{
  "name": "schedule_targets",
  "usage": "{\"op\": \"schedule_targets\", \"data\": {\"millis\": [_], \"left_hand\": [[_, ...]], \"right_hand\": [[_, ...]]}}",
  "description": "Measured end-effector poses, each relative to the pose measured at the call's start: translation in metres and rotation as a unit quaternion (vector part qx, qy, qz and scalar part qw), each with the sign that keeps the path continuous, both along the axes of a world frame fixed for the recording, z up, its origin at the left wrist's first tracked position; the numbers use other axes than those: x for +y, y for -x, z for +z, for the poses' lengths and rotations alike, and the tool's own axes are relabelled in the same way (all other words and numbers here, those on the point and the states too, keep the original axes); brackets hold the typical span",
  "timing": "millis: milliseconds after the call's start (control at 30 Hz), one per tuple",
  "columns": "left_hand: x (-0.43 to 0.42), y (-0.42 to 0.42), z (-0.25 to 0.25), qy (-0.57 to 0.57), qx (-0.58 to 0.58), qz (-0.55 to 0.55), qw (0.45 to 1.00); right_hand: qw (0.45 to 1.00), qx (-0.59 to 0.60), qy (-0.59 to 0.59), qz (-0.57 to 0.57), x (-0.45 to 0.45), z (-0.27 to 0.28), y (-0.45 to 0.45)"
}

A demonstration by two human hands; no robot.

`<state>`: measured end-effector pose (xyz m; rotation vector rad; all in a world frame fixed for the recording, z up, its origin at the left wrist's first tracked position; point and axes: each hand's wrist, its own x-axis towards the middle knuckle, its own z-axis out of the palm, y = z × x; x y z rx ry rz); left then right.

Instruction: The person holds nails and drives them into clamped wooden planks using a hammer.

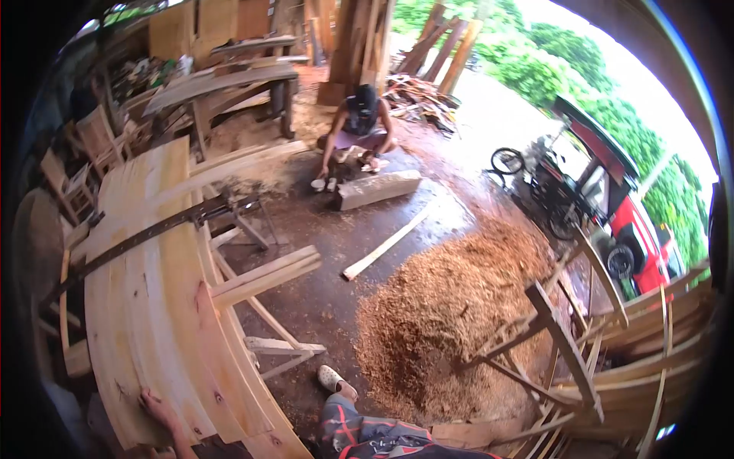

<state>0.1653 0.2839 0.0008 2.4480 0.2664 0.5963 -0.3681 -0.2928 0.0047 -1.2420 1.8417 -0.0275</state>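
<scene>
My left hand (158, 411) rests on the near end of a wide panel of pale boards (145, 306), its fingers laid on the wood and holding nothing. A long dark metal bar clamp (145, 241) crosses the panel further up. The panel is supported by wooden trestles (283, 346). My right hand is out of view. At the bottom, my leg in grey and red shorts (367, 432) and a foot in a light clog (336, 380) show beside the panel.
A large wood-shavings pile (451, 314) covers the floor ahead. A loose wooden strip (386, 243) and a thick beam (378, 190) lie beyond. Another person (359, 126) crouches behind the beam. Wooden frames (562, 344) stand right; a motorcycle with sidecar (573, 180) is parked outside.
</scene>
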Motion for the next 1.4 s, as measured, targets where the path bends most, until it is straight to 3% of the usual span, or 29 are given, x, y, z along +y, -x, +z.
{"op": "schedule_targets", "data": {"millis": [67,133,200,267,300,400,467,500,633,733,800,833,933,1000,1033,1067,1167,1200,1267,1333,1400], "left_hand": [[-0.017,0.011,0.023,-0.093,-0.007,-0.003,0.996],[-0.018,0.011,0.023,-0.103,-0.001,0.026,0.994],[-0.023,0.011,0.020,-0.037,-0.034,0.018,0.999],[-0.016,0.009,0.017,-0.094,-0.014,0.025,0.995],[0.010,0.002,-0.046,0.149,-0.076,-0.017,0.986],[0.022,0.008,-0.049,-0.142,-0.040,0.069,0.987],[-0.002,0.008,-0.009,-0.138,-0.022,0.127,0.982],[-0.003,0.006,-0.007,-0.228,-0.082,0.159,0.957],[-0.029,0.017,0.039,-0.174,-0.035,0.230,0.957],[-0.033,0.015,0.045,-0.174,-0.021,0.243,0.954],[-0.038,0.019,0.050,-0.176,-0.009,0.261,0.949],[-0.041,0.019,0.054,-0.174,-0.016,0.257,0.950],[-0.041,0.021,0.054,-0.154,-0.004,0.285,0.946],[-0.035,0.016,0.057,-0.161,0.009,0.317,0.934],[-0.032,0.014,0.059,-0.163,0.010,0.329,0.930],[-0.032,0.013,0.058,-0.164,0.022,0.332,0.928],[-0.035,0.012,0.059,-0.153,0.037,0.347,0.925],[-0.037,0.014,0.061,-0.146,0.036,0.342,0.928],[-0.041,0.013,0.065,-0.130,0.052,0.352,0.925],[-0.036,0.012,0.064,-0.120,0.056,0.361,0.923],[-0.036,0.011,0.063,-0.138,0.082,0.368,0.916]], "right_hand": [[1.000,0.004,0.009,0.029,-0.024,0.008,-0.031],[0.998,-0.001,0.015,0.053,-0.045,0.016,-0.060],[0.997,-0.005,0.026,0.072,-0.062,0.022,-0.082],[0.994,-0.009,0.037,0.099,-0.078,0.023,-0.103],[0.992,-0.012,0.044,0.116,-0.084,0.029,-0.116],[0.980,-0.042,0.085,0.175,-0.099,0.028,-0.159],[0.965,-0.078,0.121,0.219,-0.108,0.021,-0.197],[0.955,-0.095,0.136,0.247,-0.111,0.020,-0.218],[0.904,-0.152,0.137,0.376,-0.113,0.062,-0.321],[0.825,-0.243,0.120,0.496,-0.097,0.117,-0.409],[0.718,-0.273,0.181,0.614,-0.076,0.147,-0.468],[0.692,-0.289,0.153,0.644,-0.064,0.156,-0.495],[0.537,-0.264,0.237,0.765,-0.031,0.152,-0.566],[0.490,-0.194,0.173,0.832,-0.001,0.164,-0.597],[0.485,-0.217,0.103,0.841,0.009,0.161,-0.607],[0.452,-0.172,0.107,0.869,0.009,0.141,-0.619],[0.337,-0.194,0.083,0.918,0.009,0.138,-0.639],[0.330,-0.189,0.074,0.922,0.005,0.132,-0.647],[0.095,-0.272,0.166,0.943,-0.007,0.115,-0.664],[0.092,-0.291,0.142,0.941,0.002,0.124,-0.676],[0.248,-0.219,0.009,0.944,0.016,0.144,-0.685]]}}
